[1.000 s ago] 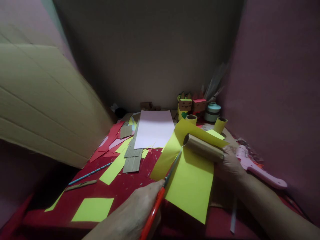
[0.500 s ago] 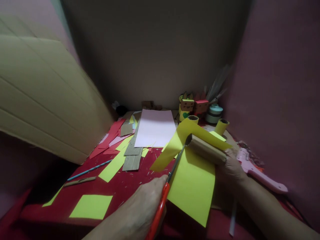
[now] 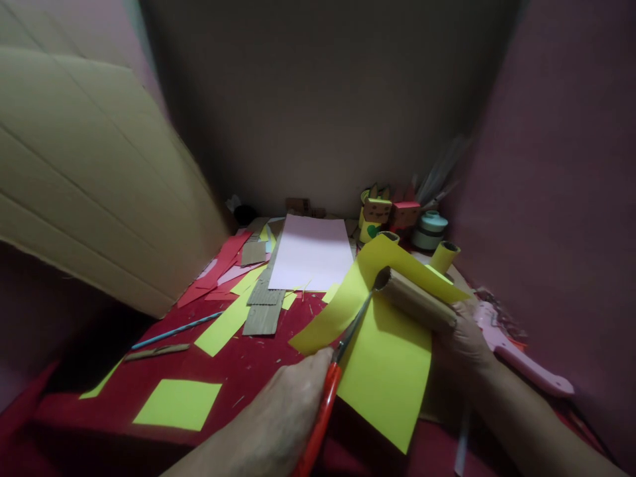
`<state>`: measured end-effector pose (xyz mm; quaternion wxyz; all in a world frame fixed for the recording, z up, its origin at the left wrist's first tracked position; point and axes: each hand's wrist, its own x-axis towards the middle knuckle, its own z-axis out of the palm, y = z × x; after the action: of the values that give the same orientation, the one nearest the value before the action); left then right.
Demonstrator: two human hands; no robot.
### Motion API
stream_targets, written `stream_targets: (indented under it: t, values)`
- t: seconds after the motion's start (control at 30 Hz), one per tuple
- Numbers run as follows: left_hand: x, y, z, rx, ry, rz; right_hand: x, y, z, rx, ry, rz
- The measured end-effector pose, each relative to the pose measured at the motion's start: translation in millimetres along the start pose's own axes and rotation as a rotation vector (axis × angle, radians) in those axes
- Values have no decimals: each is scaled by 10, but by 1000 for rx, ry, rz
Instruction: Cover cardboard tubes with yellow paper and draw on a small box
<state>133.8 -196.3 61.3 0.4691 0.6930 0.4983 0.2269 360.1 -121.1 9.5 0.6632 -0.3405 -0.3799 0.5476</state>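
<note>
My left hand (image 3: 298,384) is closed on scissors (image 3: 325,404) with red handles, their fingers partly hidden behind the grip. The blades lie at a slit in a yellow sheet of paper (image 3: 385,371), and their tips reach the mouth of a brown cardboard tube (image 3: 417,298). One strip of the sheet bends up and away to the left of the cut, while the wider part hangs below the tube. My right hand (image 3: 467,338) grips the tube's right end together with the paper.
On the red cloth (image 3: 258,377) lie a yellow rectangle (image 3: 177,404), a blue striped stick (image 3: 176,331), cardboard pieces (image 3: 263,315) and red scraps (image 3: 226,262). A pale pink sheet (image 3: 313,252) is behind. At right are a pink glue gun (image 3: 527,361), a yellow tube (image 3: 444,258) and a teal jar (image 3: 430,230).
The cut strip has swung slightly further left and down from the rest of the sheet. Both hands keep their holds; the whole view has shifted a little.
</note>
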Motion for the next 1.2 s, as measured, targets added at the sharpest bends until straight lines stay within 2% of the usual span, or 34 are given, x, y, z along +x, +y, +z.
stream_targets:
  t: [0.17, 0.27, 0.47, 0.67, 0.9, 1.07, 1.2]
  values:
    - [2, -16, 21, 85, -9, -30, -16, -9, -7, 5, 16, 41]
    - [38, -109, 65, 51, 20, -61, -18, -7, -16, 3, 5, 46]
    - [77, -223, 91, -106, -35, -68, -8, -4, -12, 41, 37, 20]
    - [68, -175, 169, -261, -4, -278, 15, 28, -7, 80, 51, -88]
    - [127, -148, 199, -391, 25, -530, 6, 49, -44, 57, 34, -89]
    - [105, -116, 180, -377, 27, -480, 1, 51, -20, -6, 52, -143]
    - [97, -97, 157, -419, 40, -453, 2, 59, -81, -80, 37, -143]
